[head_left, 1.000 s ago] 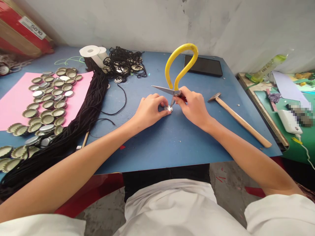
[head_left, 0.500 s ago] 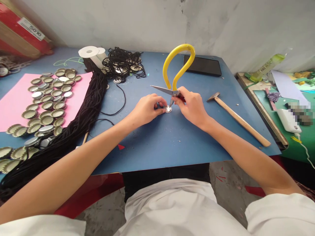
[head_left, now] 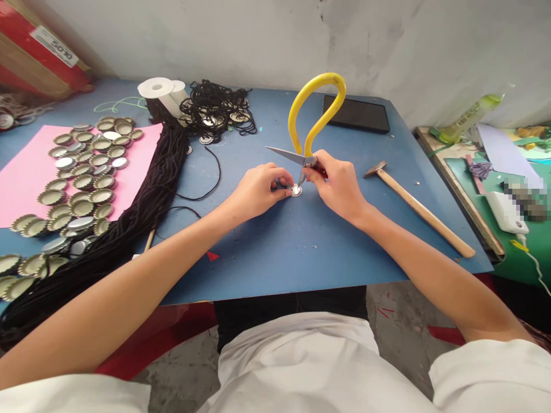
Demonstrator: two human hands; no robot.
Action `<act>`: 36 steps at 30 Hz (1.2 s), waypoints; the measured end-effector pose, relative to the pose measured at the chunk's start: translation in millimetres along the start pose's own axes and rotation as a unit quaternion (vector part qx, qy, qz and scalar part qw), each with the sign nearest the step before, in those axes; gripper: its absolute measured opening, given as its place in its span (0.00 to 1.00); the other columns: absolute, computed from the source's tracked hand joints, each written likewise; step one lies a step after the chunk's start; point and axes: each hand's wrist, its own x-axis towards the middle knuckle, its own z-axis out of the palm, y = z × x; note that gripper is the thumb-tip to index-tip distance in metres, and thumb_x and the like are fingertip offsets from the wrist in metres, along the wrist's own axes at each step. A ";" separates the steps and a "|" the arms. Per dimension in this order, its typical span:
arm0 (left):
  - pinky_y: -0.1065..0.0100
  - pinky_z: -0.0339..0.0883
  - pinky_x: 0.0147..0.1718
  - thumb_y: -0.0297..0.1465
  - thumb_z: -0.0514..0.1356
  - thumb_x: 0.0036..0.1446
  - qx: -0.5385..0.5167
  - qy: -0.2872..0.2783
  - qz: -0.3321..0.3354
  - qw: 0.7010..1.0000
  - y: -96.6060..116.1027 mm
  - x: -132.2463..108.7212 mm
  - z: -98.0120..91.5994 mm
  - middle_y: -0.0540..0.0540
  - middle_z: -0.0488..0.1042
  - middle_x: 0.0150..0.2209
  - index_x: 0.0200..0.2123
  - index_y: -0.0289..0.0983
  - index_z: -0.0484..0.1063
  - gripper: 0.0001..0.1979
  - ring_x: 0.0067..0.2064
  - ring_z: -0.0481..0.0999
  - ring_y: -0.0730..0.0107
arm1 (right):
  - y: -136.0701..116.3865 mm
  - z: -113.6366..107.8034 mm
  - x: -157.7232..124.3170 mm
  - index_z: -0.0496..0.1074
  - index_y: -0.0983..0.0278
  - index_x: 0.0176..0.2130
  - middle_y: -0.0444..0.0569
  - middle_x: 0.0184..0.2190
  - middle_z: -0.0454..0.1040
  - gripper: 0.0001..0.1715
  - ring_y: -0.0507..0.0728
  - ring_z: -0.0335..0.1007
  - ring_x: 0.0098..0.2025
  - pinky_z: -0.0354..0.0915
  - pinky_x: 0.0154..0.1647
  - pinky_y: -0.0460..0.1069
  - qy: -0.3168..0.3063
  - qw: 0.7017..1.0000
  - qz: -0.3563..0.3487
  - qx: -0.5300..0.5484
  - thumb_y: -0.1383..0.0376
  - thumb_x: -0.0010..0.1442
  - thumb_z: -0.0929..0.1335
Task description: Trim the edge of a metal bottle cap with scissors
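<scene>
Near the middle of the blue table, my left hand [head_left: 264, 192] pinches the left edge of a small silver bottle cap [head_left: 296, 190]. My right hand [head_left: 338, 183] is closed around the scissors [head_left: 309, 162] close to their pivot. The yellow loop handles [head_left: 316, 109] point up and away. The scissors are spread, with one blade pointing left over my left hand and the other pointing down, its tip at the cap. Whether the tip pierces the cap cannot be made out.
Bottle caps [head_left: 82, 182] cover pink paper [head_left: 26, 172] at left, beside black cords [head_left: 159, 172]. White spools [head_left: 157, 89] and a black phone [head_left: 359, 115] lie at the back. A hammer [head_left: 424, 212] rests at right, near a green side table [head_left: 529, 252].
The scissors and right hand appear very slightly further right, along with the whole view. Both hands keep the same hold, and the cap stays between them.
</scene>
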 end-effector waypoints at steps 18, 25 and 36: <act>0.59 0.71 0.46 0.32 0.68 0.63 0.003 0.006 0.010 1.000 -1.1 -0.5 0.5 0.45 0.82 0.44 0.45 0.42 0.86 0.08 0.39 0.77 0.62 | 0.6 1.6 -0.5 0.74 0.57 0.46 0.48 0.38 0.83 0.07 0.62 0.80 0.43 0.68 0.45 0.53 -0.002 1.000 -0.007 -0.026 0.58 0.79 0.69; 0.59 0.71 0.46 0.33 0.68 0.63 -0.004 0.003 0.012 1.000 -0.4 -1.4 0.3 0.45 0.82 0.44 0.45 0.41 0.86 0.09 0.39 0.77 0.62 | 0.0 2.3 -2.0 0.74 0.58 0.46 0.48 0.37 0.84 0.04 0.62 0.80 0.41 0.67 0.46 0.53 0.002 0.999 -0.010 -0.032 0.61 0.77 0.69; 0.58 0.72 0.47 0.33 0.68 0.62 -0.002 0.004 0.009 1.000 0.1 -1.1 0.2 0.45 0.82 0.44 0.45 0.41 0.86 0.09 0.39 0.77 0.61 | 1.1 2.7 -2.3 0.74 0.57 0.46 0.48 0.38 0.85 0.04 0.63 0.81 0.42 0.68 0.47 0.54 0.008 0.999 -0.015 -0.034 0.61 0.77 0.69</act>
